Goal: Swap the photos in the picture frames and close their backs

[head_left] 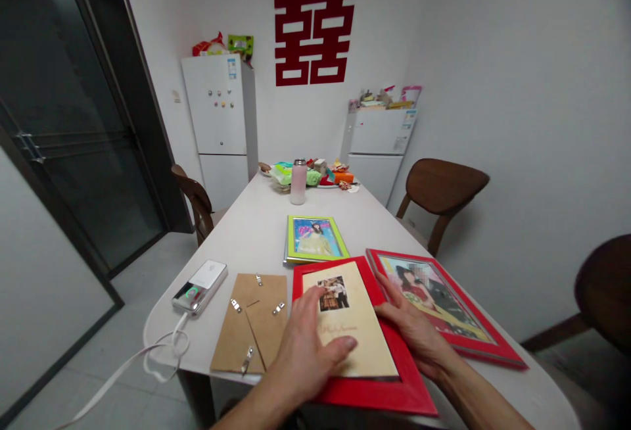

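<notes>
A red picture frame [389,404] lies at the table's near edge, with a cream printed sheet [365,351] bearing a small photo on top of it. My left hand [315,344] rests on the sheet's left part, thumb and fingers apart. At the frame's right side, my right hand [419,334] grips its edge; some of its fingertips are hidden. Beside my left hand lies a brown backing board [254,321] with metal clips. A second red frame [444,298] holding a portrait lies to the right, close to my right hand. Just beyond is a green-framed picture [315,239].
A white device [201,286] with a cable [123,374] lies at the table's left edge. Farther back stand a pink bottle [298,182] and a pile of snack packets [320,173]. Wooden chairs [444,187] flank the white table [256,219].
</notes>
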A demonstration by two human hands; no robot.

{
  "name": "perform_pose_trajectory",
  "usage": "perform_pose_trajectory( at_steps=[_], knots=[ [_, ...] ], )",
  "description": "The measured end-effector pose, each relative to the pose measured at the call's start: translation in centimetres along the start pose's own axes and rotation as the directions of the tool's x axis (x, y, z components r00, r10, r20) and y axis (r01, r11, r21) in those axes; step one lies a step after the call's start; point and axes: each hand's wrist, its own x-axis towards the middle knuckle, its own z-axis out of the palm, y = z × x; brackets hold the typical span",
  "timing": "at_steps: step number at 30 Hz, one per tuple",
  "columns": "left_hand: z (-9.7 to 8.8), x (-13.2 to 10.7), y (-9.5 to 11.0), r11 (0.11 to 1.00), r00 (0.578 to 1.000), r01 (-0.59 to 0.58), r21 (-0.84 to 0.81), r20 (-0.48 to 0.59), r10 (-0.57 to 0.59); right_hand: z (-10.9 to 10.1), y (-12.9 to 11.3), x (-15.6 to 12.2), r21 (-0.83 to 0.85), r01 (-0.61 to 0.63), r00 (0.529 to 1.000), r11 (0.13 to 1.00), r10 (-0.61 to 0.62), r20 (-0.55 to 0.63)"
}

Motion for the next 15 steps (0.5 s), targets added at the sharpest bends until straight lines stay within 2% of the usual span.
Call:
perform_pose_trajectory(
  at_steps=[3, 5, 7, 9, 10, 12, 15],
  knots=[
    [2.6, 1.3, 2.4, 1.000, 1.000, -0.002, -0.031, 0.028, 0.002, 0.7, -0.9, -0.4, -0.034, 0.067, 0.998, 0.997, -0.067, 0.006],
    [3.3, 2.1, 3.2, 1.000, 0.999, -0.017, -0.022, 0.034, 0.018, 0.9, -1.3, -0.4, -0.090, 0.103, 0.995, 0.991, -0.104, -0.006],
    [2.9, 2.7, 3.4, 0.998, 0.999, -0.037, -0.048, 0.004, 0.037, 0.7, -1.1, 0.0, -0.205, 0.123, 0.991, 0.971, -0.130, -0.023],
    [1.4, 2.9, 3.3, 0.991, 0.998, -0.018, -0.133, -0.059, 0.010, 0.0, -0.5, 0.8, -0.388, 0.131, 0.985, 0.912, -0.164, -0.053],
    [0.3, 3.0, 3.0, 0.981, 0.995, 0.006, -0.195, -0.096, -0.025, -0.4, -0.1, 1.2, -0.500, 0.130, 0.979, 0.856, -0.191, -0.071],
    [-2.2, 2.8, 2.1, 0.940, 0.984, 0.064, -0.334, -0.137, -0.115, -1.2, 0.8, 2.1, -0.718, 0.110, 0.961, 0.687, -0.257, -0.098],
    [-5.5, 2.1, -0.4, 0.857, 0.964, 0.098, -0.507, -0.165, -0.207, -1.9, 2.0, 2.8, -0.902, 0.073, 0.941, 0.426, -0.329, -0.079]
  ],
)
